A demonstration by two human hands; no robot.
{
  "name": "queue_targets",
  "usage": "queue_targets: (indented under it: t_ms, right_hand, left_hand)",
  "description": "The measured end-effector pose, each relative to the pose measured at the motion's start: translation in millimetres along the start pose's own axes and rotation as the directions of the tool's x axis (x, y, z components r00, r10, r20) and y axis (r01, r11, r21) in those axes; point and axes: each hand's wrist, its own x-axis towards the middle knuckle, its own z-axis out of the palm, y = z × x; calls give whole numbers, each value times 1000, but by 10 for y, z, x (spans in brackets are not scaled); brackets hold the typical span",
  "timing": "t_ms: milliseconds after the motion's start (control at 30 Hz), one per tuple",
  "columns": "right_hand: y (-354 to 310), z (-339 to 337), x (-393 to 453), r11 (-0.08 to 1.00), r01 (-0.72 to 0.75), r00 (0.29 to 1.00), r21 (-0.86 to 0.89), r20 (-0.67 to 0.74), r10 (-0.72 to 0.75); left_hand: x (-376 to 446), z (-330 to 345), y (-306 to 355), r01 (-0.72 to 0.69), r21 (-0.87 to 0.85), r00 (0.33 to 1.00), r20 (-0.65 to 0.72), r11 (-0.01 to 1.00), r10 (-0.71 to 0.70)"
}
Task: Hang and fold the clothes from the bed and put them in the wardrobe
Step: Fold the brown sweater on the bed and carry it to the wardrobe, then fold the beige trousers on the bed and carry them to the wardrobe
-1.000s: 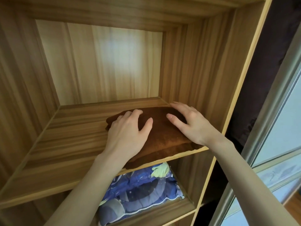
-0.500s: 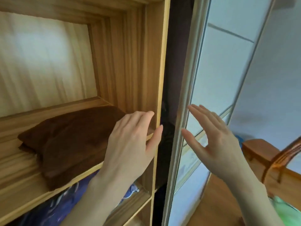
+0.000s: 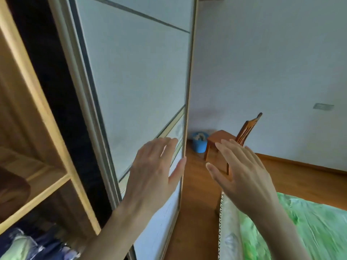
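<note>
Between garments: brown cloth (image 3: 13,186) shelved at left edge, left hand (image 3: 154,177) and right hand (image 3: 242,177) spread, empty. Next, fetching from bed (image 3: 309,228), lower right.

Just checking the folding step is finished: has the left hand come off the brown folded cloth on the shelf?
Yes. The left hand has left the brown folded cloth and moved right, out of the wardrobe, now before the sliding door.

One head-worn view only, looking forward and slightly down from close beside the wardrobe (image 3: 37,128); its sliding door (image 3: 135,87) fills 11 to 12 o'clock; chair (image 3: 225,141) sits farther off near 1 o'clock; bed (image 3: 300,231) lies at 4 o'clock.
</note>
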Motion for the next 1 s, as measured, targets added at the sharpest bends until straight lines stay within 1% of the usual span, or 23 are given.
queue_targets:
  t_ms: [100, 200, 267, 367, 500, 700, 867, 1000]
  right_hand:
    - [381, 83, 71, 998, -47, 999, -47, -6, 47]
    - [743, 202, 196, 996, -78, 997, -49, -20, 77]
    - [965, 306, 287, 995, -86, 996, -42, -26, 85]
    - [1286, 462, 402, 995, -89, 996, -45, 4, 89]
    - [1667, 619, 546, 990, -128, 992, -58, 13, 129]
    - [2154, 877, 791, 978, -192, 981, -77, 7, 193]
    - [2551, 1164, 1134, 970, -234, 972, -71, -40, 232]
    - [2868, 1438, 1581, 959, -281, 958, -36, -71, 278]
  left_hand:
    - [220, 428, 92, -38, 21, 999, 31, 999, 38]
    - [419, 823, 200, -57, 43, 997, 64, 997, 54]
    - [544, 1078, 269, -55, 53, 994, 95, 997, 50]
    - [744, 1415, 355, -35, 60, 993, 117, 998, 28]
    - [990, 1810, 424, -39, 13, 995, 95, 999, 38]
    - [1374, 2418, 472, -38, -86, 994, 102, 996, 47]
    - [1743, 3003, 389, -57, -153, 991, 111, 987, 74]
    - [2160, 3566, 246, -87, -185, 991, 81, 979, 103]
